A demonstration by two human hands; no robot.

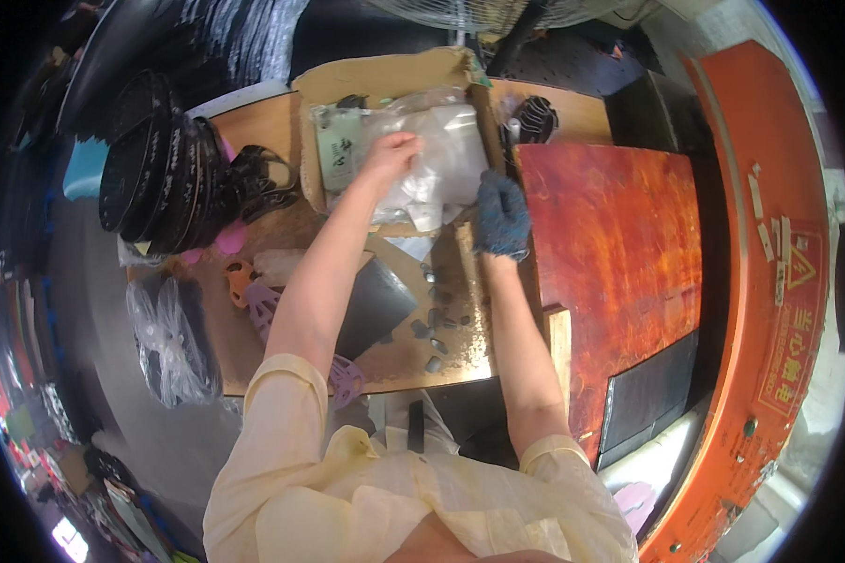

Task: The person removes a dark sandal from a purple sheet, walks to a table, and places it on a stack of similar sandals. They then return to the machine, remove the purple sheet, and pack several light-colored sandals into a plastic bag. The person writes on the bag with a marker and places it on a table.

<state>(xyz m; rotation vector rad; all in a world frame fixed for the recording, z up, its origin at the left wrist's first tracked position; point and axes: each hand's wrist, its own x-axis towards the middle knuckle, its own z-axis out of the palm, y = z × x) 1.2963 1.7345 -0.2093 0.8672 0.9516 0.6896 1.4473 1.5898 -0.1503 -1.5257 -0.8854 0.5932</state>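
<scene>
A cardboard box (pixel 385 73) stands on the table in front of me, with clear plastic bags (pixel 446 155) lying in it. Over these bags is my bare left hand (pixel 392 158), its fingers curled together on the plastic. A pale green packet (pixel 340 141) lies at the box's left side. My right hand (pixel 503 216) wears a dark grey-blue knit glove and is closed beside the box's right wall. What it grips, if anything, is hidden.
Black round stacked pieces (pixel 150 169) stand at the left, above a bagged bundle (pixel 169 342). Small dark pieces (pixel 432 328) and a dark sheet (pixel 376 305) lie on the wooden table (pixel 230 328). A reddish board (pixel 619 244) and orange metal frame (pixel 769 141) flank the right.
</scene>
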